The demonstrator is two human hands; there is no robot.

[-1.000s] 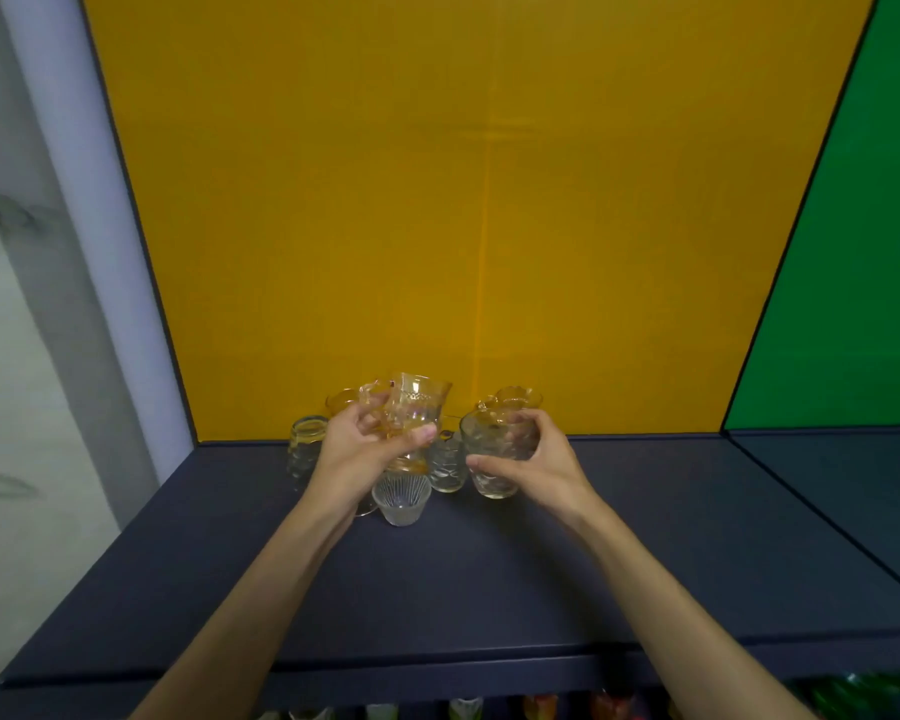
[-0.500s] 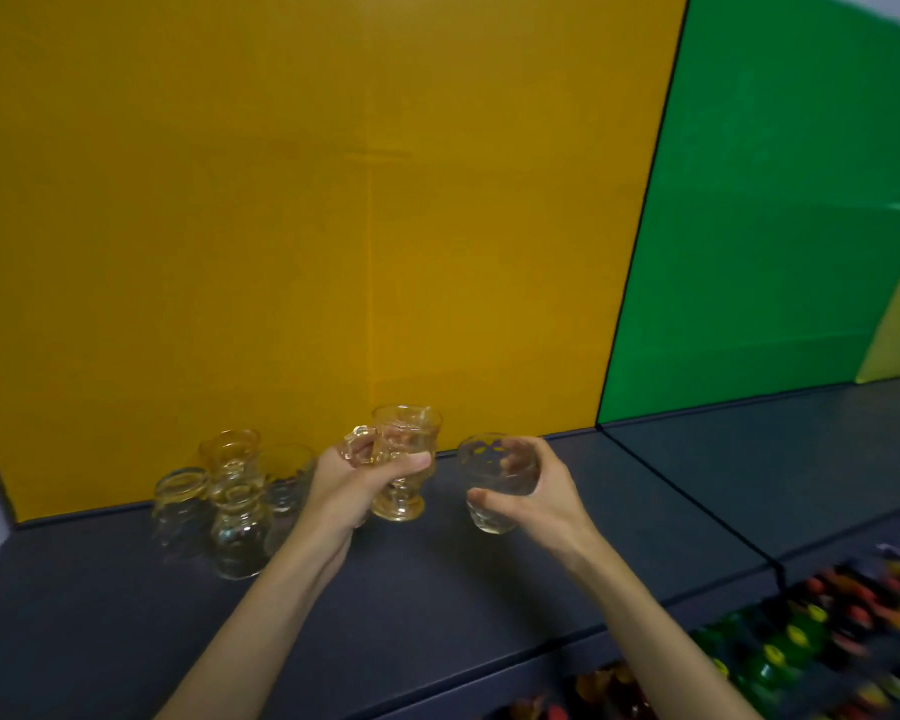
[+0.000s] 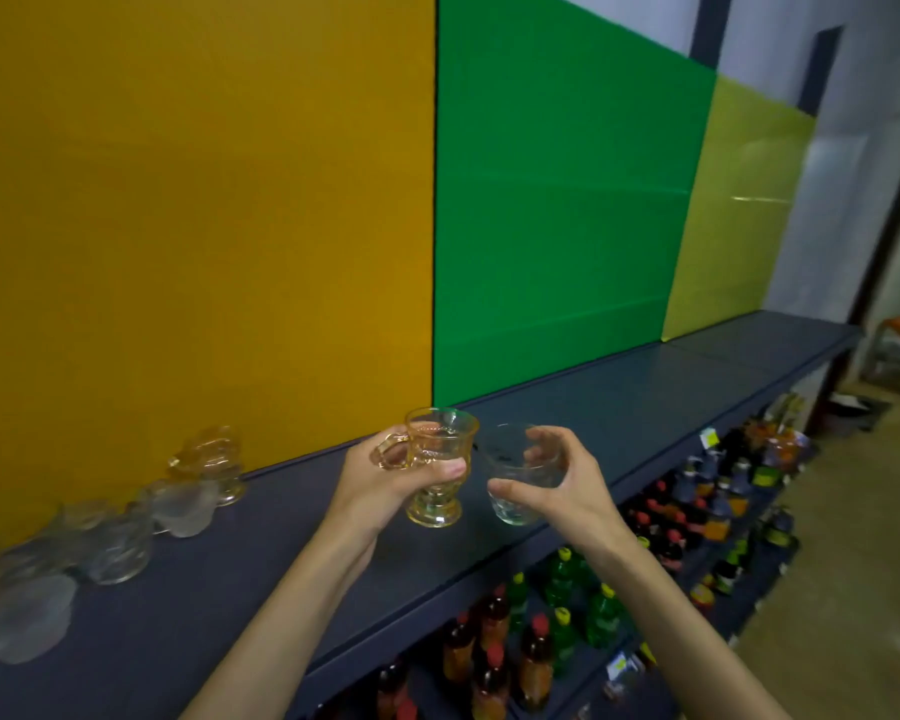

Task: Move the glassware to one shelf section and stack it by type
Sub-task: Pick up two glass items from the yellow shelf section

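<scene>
My left hand (image 3: 383,483) grips an amber footed glass cup (image 3: 437,462) with a handle, held upright above the dark blue shelf (image 3: 261,558). Just to its right, my right hand (image 3: 562,488) holds a small clear tumbler (image 3: 513,472) between thumb and fingers, tilted a little. Both glasses hang in the air close together, near the seam between the yellow and green back panels. Several other glasses (image 3: 120,543) stand blurred in a cluster on the shelf at the far left.
The shelf runs on to the right under a green panel (image 3: 557,210) and a lime panel (image 3: 739,210). Below it, lower shelves hold several bottles (image 3: 541,636) with red, yellow and green caps. A concrete floor (image 3: 853,589) lies at the right.
Both hands have carried their glasses to the right along the shelf, away from the cluster. The view has swung right, so the cluster now sits at the far left.
</scene>
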